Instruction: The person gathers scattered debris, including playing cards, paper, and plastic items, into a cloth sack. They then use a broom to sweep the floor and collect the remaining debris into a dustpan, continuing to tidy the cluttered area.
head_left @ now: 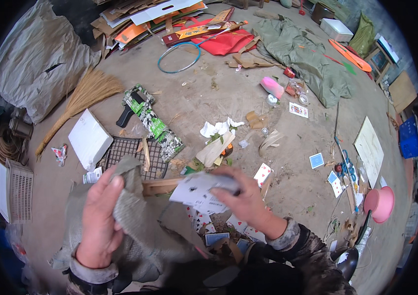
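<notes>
My left hand (102, 214) grips the rim of a grey-green woven sack (135, 206), which hangs down in front of me. To the right of the rim, my right hand (244, 197) holds a white printed piece (198, 191), blurred, along with something dark; I cannot tell what either is. Below that hand, playing cards (217, 239) lie on the floor among dirt and scraps, some face up and some showing blue backs. Behind the held piece is a wooden bar (161, 186). A face-up card (262, 175) lies just beyond my right hand.
A straw broom (83, 99), white foam block (90, 140), black plastic grid (128, 153) and green patterned toy gun (153, 121) lie ahead to the left. Farther off are a badminton racket (179, 43) and green tarpaulin (297, 48). A pink basin (379, 204) stands at right.
</notes>
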Action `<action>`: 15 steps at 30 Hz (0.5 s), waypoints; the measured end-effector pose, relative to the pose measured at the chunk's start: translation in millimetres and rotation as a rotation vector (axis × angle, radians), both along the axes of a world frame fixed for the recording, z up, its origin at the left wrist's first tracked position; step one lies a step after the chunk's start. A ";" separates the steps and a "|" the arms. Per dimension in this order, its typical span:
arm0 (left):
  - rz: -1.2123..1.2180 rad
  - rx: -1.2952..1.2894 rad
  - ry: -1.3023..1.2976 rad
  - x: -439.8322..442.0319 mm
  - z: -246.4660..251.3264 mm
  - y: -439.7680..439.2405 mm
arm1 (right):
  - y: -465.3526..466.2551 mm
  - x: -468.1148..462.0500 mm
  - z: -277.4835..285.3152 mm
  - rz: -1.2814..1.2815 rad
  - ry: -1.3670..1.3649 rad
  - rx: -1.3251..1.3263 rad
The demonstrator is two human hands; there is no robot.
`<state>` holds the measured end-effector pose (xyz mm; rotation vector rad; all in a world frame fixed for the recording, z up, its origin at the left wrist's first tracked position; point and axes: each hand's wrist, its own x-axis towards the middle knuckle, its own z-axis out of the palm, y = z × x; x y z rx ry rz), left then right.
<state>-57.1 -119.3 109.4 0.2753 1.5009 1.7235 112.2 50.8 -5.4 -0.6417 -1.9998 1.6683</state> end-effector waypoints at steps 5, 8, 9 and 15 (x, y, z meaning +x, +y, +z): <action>0.127 0.029 0.044 -21.3 6.2 -24.2 | 23.4 22.7 0.3 -0.014 0.108 -0.385; -0.029 0.071 0.048 -27.9 3.5 -25.0 | 32.1 40.5 13.4 -0.005 0.101 -0.422; -0.090 0.073 0.049 -27.2 2.5 -23.3 | 33.1 44.4 17.8 -0.043 0.138 -0.514; -0.435 -0.012 0.031 -5.7 5.8 -7.6 | 11.1 22.2 -3.0 -0.035 -0.060 -0.250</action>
